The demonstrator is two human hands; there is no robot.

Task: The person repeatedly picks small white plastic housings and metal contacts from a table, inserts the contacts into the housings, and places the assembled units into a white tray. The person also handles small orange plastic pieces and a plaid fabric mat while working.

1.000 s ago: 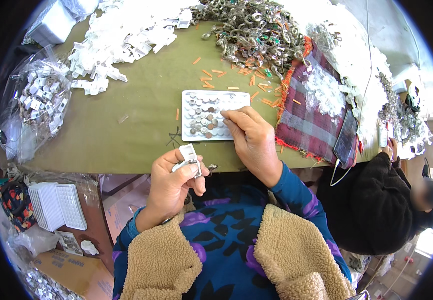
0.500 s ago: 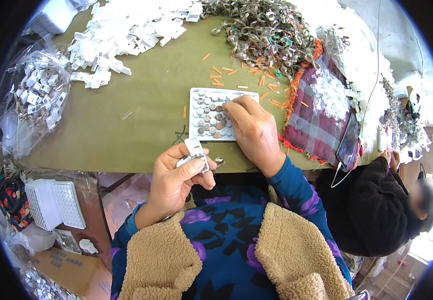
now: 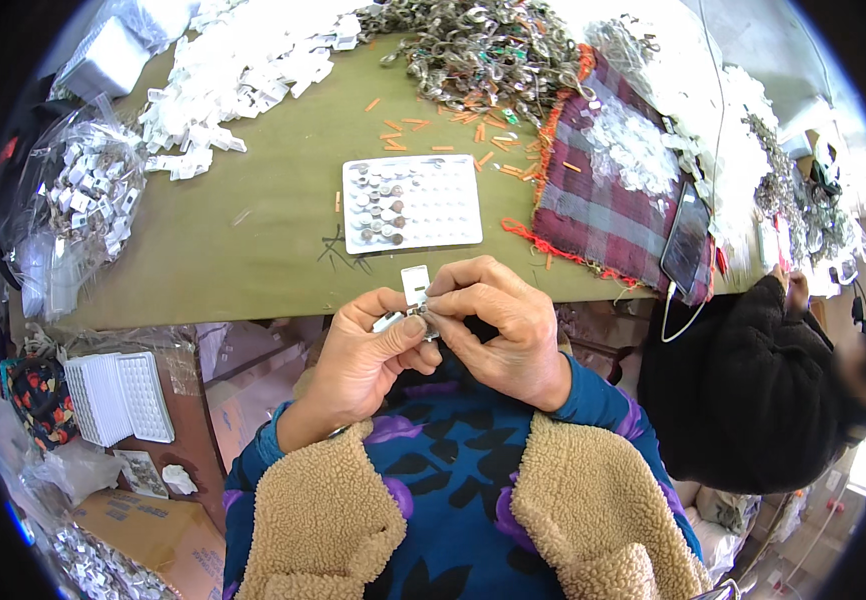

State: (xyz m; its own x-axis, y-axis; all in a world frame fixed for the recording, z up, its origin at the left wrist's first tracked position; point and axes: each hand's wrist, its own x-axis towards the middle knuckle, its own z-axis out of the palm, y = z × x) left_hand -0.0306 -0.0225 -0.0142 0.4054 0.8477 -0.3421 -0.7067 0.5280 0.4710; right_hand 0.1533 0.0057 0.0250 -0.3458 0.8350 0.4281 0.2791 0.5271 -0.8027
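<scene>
My left hand [image 3: 368, 350] is closed on a small white plastic casing [image 3: 415, 284], its flap standing up above the thumb. Thumb and fingertips of my right hand [image 3: 501, 325] are pinched together against the casing's right side. What lies between those fingertips is hidden. Just beyond both hands lies a white plastic tray [image 3: 443, 208] with round hollows. Small round button cells [image 3: 378, 210], silver and some brownish, fill hollows in its left part.
White plastic parts [image 3: 218, 95] and tangled metal-and-clear pieces [image 3: 488, 50] are heaped at the back. Orange strips [image 3: 416, 121] lie scattered. On the right are a plaid cloth [image 3: 593, 200] and a phone [image 3: 686, 235] on a cable. A person in black [image 3: 753, 390] sits at the right.
My right hand has come back from the tray to the casing in my left hand. In the picture, the tray and table have shifted up and left.
</scene>
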